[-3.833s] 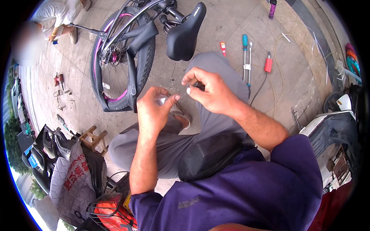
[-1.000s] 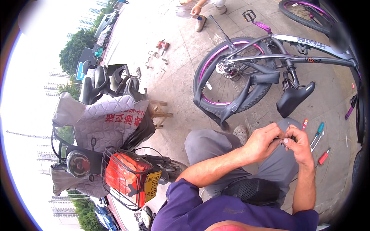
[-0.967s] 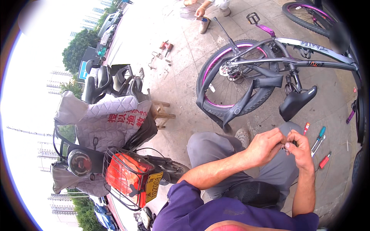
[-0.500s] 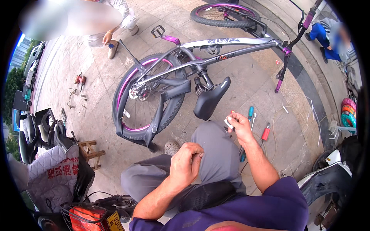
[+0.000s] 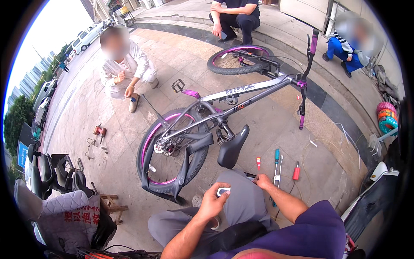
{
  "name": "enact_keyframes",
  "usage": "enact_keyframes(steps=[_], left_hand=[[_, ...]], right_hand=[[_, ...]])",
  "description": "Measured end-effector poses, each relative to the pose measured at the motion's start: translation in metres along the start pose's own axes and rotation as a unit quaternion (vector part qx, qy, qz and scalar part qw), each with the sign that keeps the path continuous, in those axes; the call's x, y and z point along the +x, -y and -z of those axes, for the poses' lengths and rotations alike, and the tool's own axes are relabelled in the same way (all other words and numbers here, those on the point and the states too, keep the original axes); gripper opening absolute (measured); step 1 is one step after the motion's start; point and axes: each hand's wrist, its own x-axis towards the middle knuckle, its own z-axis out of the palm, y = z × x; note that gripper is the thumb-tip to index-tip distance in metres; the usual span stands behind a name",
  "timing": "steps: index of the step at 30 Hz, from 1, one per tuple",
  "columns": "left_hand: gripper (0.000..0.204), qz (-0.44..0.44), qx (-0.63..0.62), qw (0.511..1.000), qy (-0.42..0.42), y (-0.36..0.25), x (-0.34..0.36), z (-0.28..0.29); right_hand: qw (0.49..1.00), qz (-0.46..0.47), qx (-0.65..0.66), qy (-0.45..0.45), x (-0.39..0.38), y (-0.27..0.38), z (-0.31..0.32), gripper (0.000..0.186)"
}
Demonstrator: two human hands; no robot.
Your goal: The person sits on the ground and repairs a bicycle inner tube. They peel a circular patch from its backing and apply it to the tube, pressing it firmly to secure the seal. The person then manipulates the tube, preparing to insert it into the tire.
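Hand, left (image 5: 213, 200): raised over the lap, just left of the right knee (image 5: 241, 190). Its fingers are pinched nearly together on a small white piece (image 5: 223, 191) with a dark middle, held clear of the paving (image 5: 276, 123).

Right hand (image 5: 261, 180): lowered at the right of the same knee, fingers curled, next to a dark item (image 5: 250, 176) partly hidden by the knee. Cannot tell whether that item is gripped, or how far the fingers are open.

Bicycle (image 5: 241, 93): on its side, rear wheel (image 5: 199, 161) near, front wheel (image 5: 235, 72) far. Black inner tube (image 5: 200, 141) draped loosely across the rear wheel. Saddle (image 5: 233, 149) just beyond the knee.

Tools, right of the saddle, left to right: small red tube (image 5: 258, 160), teal-handled screwdriver (image 5: 277, 156), slim metal tool (image 5: 280, 168), red-handled tool (image 5: 296, 172). All lie on the paving. Red power drill (image 5: 100, 131) at far left, well apart from these.

Wooden stool (image 5: 113, 205) at near left. Person in light clothes (image 5: 125, 69) squats at far left.
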Motion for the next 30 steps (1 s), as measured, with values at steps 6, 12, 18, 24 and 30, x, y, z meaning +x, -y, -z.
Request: enact_keyframes(steps=[6,12,18,24,30], left_hand=[[0.025,0.095,-0.156,0.982,0.041,-0.002,0.015,-0.004],[0.027,0.063,-0.13,0.988,0.045,-0.004,0.018,-0.004],[0.026,0.072,-0.15,0.984,0.068,0.0,0.015,-0.005],[0.021,0.102,-0.138,0.984,0.048,0.006,-0.001,0.009],[0.017,0.143,-0.167,0.975,0.016,0.016,-0.008,0.011]], right_hand=[[0.996,-0.057,-0.03,0.065,0.005,-0.053,-0.019,0.041],[0.996,-0.058,-0.038,0.064,0.006,-0.06,-0.028,0.039],[0.998,-0.042,-0.034,0.039,0.01,-0.061,-0.027,0.034],[0.997,-0.012,-0.046,0.068,0.014,0.0,-0.03,0.028],[0.99,-0.022,-0.099,0.099,0.038,0.033,-0.029,0.025]])
